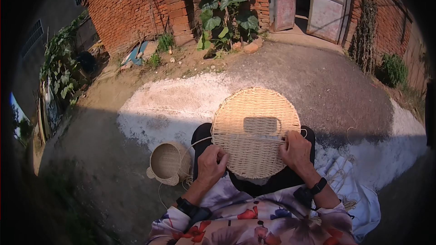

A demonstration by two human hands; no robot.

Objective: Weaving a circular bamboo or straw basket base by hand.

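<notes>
A round, flat piece of tan wickerwork (254, 163) rests on my lap, tilted up, its upper half in sunlight. At its right rim my right hand (295, 150) is closed, thumb and fingers pinching the edge. My left hand (212, 162) is curled closed at the lower left rim; its fingertips are partly hidden. Across the middle of the disc runs a thin pale strip (254, 138) that ends by my right hand. A loose cord (200, 141) arcs out from the left edge, and a small loop of cord sticks out beyond the right hand.
To my left on the ground stands a small woven basket (157, 161) with trailing cord. A white sheet (363, 204) with loose strands lies at my right. Farther off are a leafy plant (227, 9), brick walls (127, 7) and a half-open double door (327, 7).
</notes>
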